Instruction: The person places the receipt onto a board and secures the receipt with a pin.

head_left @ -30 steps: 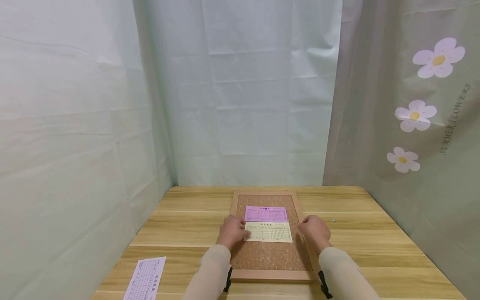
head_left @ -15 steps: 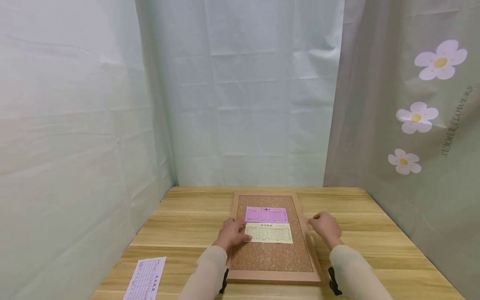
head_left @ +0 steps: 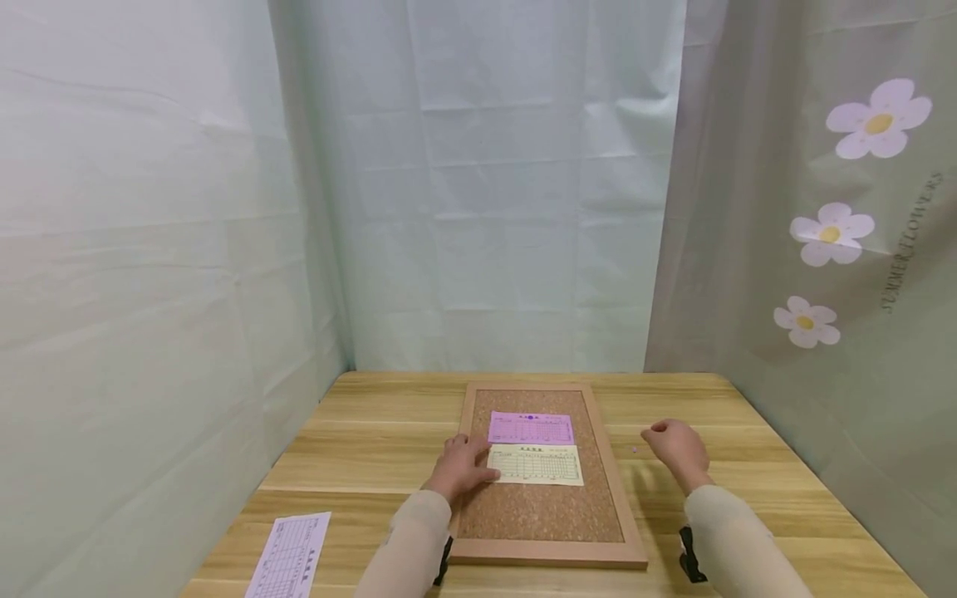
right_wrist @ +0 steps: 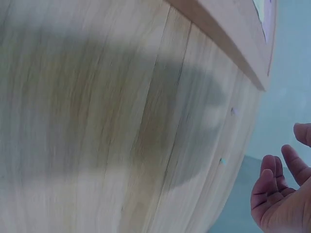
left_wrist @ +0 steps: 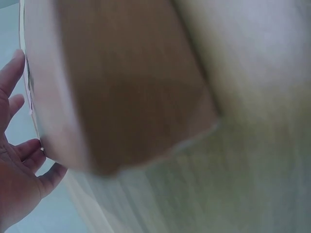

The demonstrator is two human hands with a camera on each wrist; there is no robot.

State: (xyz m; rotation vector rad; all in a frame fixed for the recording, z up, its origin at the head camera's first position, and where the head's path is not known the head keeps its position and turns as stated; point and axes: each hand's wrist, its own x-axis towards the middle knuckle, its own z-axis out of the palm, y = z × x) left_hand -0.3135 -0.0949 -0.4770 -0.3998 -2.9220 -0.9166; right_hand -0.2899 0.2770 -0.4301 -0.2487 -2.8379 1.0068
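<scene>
A cork board (head_left: 538,515) with a wooden frame lies on the table, bearing a purple form slip (head_left: 530,428) and a pale yellow form slip (head_left: 535,465) below it. My left hand (head_left: 459,468) rests over the board's left edge, its thumb at the yellow slip's left side. To the right of the board, my right hand (head_left: 679,450) is above the table; the right wrist view shows thumb and fingers (right_wrist: 266,187) apart, with nothing between them. A tiny purple piece (head_left: 635,449) and a tiny teal piece (right_wrist: 222,160) lie on the table near it, too small to identify.
A pale lilac form slip (head_left: 290,555) lies at the table's front left. The wooden table (head_left: 755,507) is enclosed by hanging curtains (head_left: 501,191), one with printed flowers.
My right hand has moved right, from the board's right edge to over the table, and the purple piece has come into view. The left hand stays almost in place.
</scene>
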